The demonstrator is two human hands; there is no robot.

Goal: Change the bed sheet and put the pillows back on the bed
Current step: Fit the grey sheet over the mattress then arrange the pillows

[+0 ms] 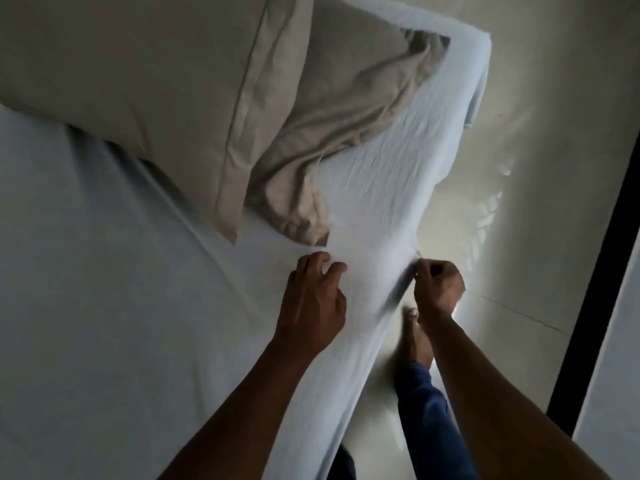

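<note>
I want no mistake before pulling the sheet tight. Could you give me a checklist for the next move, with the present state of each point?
1. Left hand grips sheet, top side: ok.
2. Right hand grips sheet at the side edge: ok.
3. Sheet smooth near the hands: not ok, wrinkles run toward the corner.
4. Pillow off the pulled part: not ok, its loose end lies on the sheet just beyond the left hand.
5. Sheet tucked under the corner: cannot tell.
</note>
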